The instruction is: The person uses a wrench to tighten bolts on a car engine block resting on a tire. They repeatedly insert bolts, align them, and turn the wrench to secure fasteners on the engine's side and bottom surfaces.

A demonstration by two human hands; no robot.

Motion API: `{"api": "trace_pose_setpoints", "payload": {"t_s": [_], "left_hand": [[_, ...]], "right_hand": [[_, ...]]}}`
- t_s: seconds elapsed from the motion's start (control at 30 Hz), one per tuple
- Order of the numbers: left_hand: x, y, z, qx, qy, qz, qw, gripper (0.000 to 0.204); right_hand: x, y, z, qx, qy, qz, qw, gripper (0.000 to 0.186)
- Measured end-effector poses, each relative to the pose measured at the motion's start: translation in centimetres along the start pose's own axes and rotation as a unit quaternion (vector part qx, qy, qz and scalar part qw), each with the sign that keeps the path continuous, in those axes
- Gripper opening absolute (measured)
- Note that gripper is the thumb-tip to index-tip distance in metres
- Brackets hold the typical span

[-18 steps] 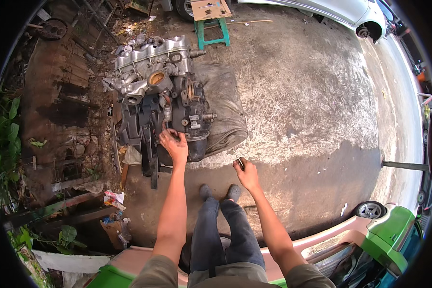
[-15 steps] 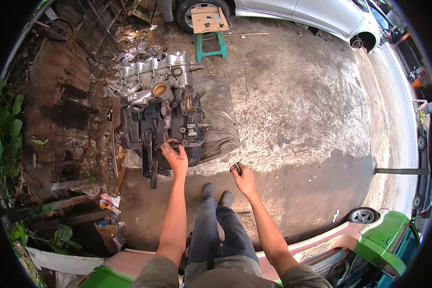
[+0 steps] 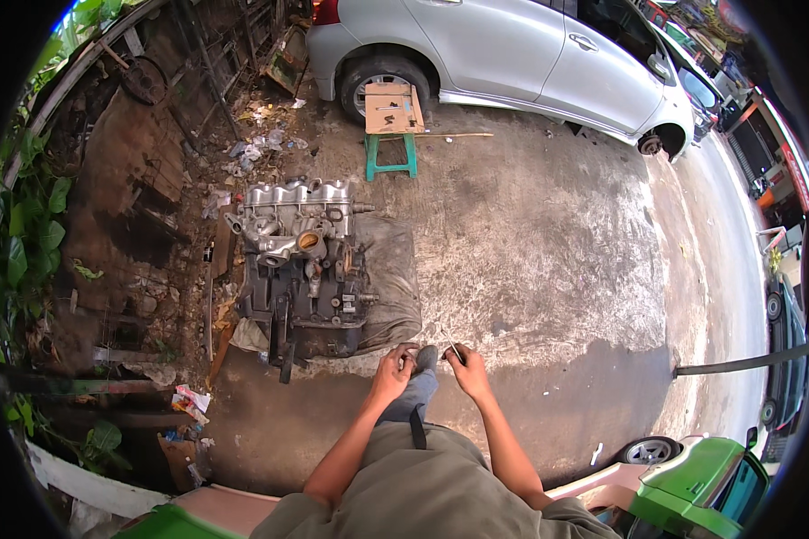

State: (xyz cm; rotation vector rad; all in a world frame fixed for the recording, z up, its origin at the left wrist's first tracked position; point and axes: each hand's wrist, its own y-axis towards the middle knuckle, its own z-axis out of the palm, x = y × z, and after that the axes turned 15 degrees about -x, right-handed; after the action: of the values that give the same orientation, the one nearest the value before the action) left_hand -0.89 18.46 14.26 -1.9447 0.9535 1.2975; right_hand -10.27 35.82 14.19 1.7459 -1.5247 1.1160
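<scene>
My right hand (image 3: 467, 372) is closed on a thin, light-coloured rod (image 3: 448, 342), its tip poking out past the fingers; its exact kind is too small to tell. To its left, my left hand (image 3: 392, 374) has its fingers curled together in front of my body. Whatever it holds, if anything, is hidden. Both hands are apart from the car engine (image 3: 319, 305), which sits ahead and to the left on a dark, crumpled sheet (image 3: 392, 278). The engine has a silvery ribbed top cover and a darker block below.
A green stool (image 3: 392, 154) topped with cardboard carries small dark parts. Behind it stands a silver car (image 3: 494, 54). Litter and rusty sheet metal (image 3: 108, 198) line the left. A green vehicle (image 3: 701, 476) and a wheel (image 3: 650, 451) are at the lower right.
My left hand has left the engine's lower edge and moved right, towards my right hand. The view has tilted up, showing more of the silver car, and the engine appears farther away.
</scene>
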Motion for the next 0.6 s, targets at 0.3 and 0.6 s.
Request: {"api": "trace_pose_setpoints", "payload": {"t_s": [0.3,0.6], "left_hand": [[-4.4,13.6,5.7,-0.020,0.032,0.085,0.996,0.027],[-9.3,23.2,12.2,0.043,0.064,0.057,0.995,0.028]], "right_hand": [[0.4,10.2,-7.4,0.036,-0.067,-0.003,0.997,0.025],[-1.8,24.8,-7.0,-0.023,0.125,0.080,0.989,0.029]]}}
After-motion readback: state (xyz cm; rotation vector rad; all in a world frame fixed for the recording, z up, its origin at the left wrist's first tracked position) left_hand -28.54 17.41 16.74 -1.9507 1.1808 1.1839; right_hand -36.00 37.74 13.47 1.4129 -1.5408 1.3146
